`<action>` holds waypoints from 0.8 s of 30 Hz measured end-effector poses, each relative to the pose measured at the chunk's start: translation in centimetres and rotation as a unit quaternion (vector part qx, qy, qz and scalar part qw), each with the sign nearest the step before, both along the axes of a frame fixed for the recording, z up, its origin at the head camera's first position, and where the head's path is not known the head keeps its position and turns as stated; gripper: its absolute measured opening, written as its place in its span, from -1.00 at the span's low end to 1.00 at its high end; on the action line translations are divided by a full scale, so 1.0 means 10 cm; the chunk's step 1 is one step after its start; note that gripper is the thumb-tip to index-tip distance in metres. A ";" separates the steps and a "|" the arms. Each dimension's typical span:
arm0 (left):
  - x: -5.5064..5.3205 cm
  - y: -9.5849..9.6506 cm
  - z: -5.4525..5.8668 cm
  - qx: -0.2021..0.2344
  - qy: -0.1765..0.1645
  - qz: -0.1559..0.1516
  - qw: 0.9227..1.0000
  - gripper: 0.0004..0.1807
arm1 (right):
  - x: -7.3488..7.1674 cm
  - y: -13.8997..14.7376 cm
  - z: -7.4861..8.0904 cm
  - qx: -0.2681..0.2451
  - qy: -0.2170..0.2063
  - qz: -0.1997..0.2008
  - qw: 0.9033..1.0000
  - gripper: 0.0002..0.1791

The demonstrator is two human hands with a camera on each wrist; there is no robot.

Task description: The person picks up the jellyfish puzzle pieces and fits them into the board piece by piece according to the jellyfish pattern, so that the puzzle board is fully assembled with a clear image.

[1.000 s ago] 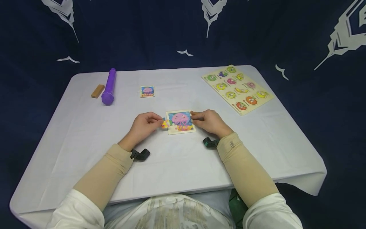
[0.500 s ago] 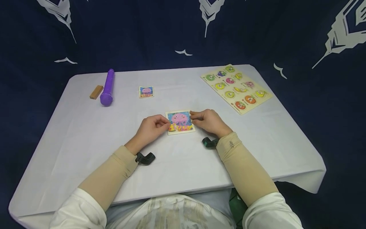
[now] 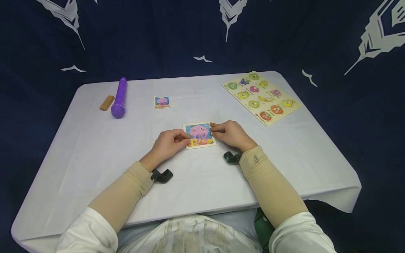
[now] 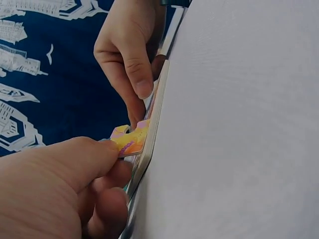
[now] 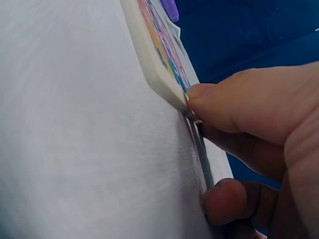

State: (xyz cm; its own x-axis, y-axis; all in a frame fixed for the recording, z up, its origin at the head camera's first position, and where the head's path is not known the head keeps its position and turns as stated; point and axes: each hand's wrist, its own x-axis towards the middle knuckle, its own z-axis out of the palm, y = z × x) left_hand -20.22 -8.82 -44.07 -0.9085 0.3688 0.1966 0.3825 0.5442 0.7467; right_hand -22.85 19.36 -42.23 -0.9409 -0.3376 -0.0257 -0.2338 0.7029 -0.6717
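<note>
A small square jigsaw puzzle (image 3: 200,133) with a pink jellyfish picture and a cream frame lies flat at mid-table. My left hand (image 3: 168,144) is at its lower left corner. Between left thumb and fingers I pinch a yellow and orange puzzle piece (image 4: 132,141), tilted over the frame in the left wrist view. On the opposite side, my right hand (image 3: 233,135) holds the frame's edge, thumb on top in the right wrist view. The rest of the picture is mostly hidden in both wrist views by the low angle.
Behind the puzzle lies a small jellyfish picture card (image 3: 162,102). To its left are a purple toy microphone (image 3: 120,98) and a brown wooden block (image 3: 107,103). A fruit picture board (image 3: 262,98) lies at the back right of the white-clothed table (image 3: 95,168).
My left hand has moved right and slightly toward me, bringing the piece from beside the frame onto the lower left of the picture. The right hand stays at the frame's edge.
</note>
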 end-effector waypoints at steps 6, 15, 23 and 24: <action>0.00 0.00 0.02 -0.057 0.024 0.007 0.998 -0.88 | -0.02 0.00 -0.02 -0.002 0.003 0.001 1.000 -0.70; 0.01 0.04 0.04 -0.082 0.037 0.001 0.996 -0.79 | 0.00 0.01 0.01 0.001 0.006 0.005 1.000 -0.71; 0.05 0.01 0.02 -0.124 0.115 -0.074 0.983 -0.72 | 0.00 0.00 0.02 0.002 0.001 0.006 1.000 -0.70; 0.05 0.01 0.03 -0.128 0.125 -0.086 0.980 -0.73 | 0.00 0.00 0.02 0.002 0.001 0.006 1.000 -0.70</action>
